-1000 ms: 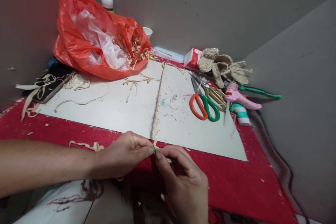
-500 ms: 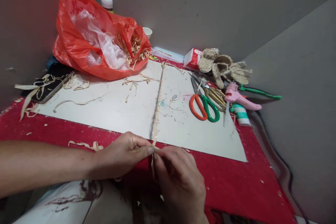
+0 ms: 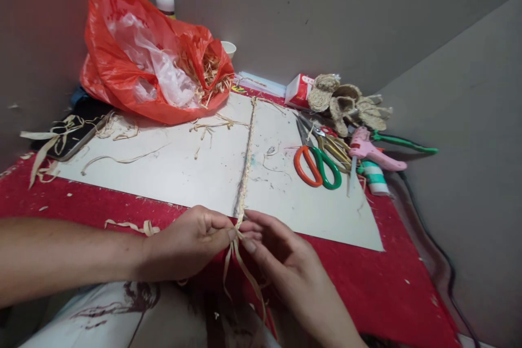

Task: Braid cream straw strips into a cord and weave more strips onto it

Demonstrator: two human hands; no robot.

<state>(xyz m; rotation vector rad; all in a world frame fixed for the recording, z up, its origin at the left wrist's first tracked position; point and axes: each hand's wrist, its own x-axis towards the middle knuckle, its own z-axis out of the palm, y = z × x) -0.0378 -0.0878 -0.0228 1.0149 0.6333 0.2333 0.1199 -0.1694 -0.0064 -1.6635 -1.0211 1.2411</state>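
A narrow braid of pale straw-like strips (image 3: 246, 174) runs from the far side of the white board toward me. Its near end is pinched between the thumb and forefinger of my left hand (image 3: 193, 242). Loose strips (image 3: 248, 269) hang below that pinch over the table's front edge. On the other side of the braid is my right hand (image 3: 287, 261), fingers loosely parted and tips close to the braid's end. Whether its thumb touches a strip is hard to make out.
A red plastic bag (image 3: 122, 76) with dry strips stands back left, near a phone (image 3: 77, 144). To the right lie scissors (image 3: 318, 168), a pink glue gun (image 3: 373, 152), pliers (image 3: 408, 144) and woven pieces (image 3: 346, 100). A white board (image 3: 183, 174) covers part of the red cloth (image 3: 367, 288).
My right hand has loosened from the strips and its fingers have spread beside the braid. The loose strips now hang apart. My left hand keeps its pinch in place.
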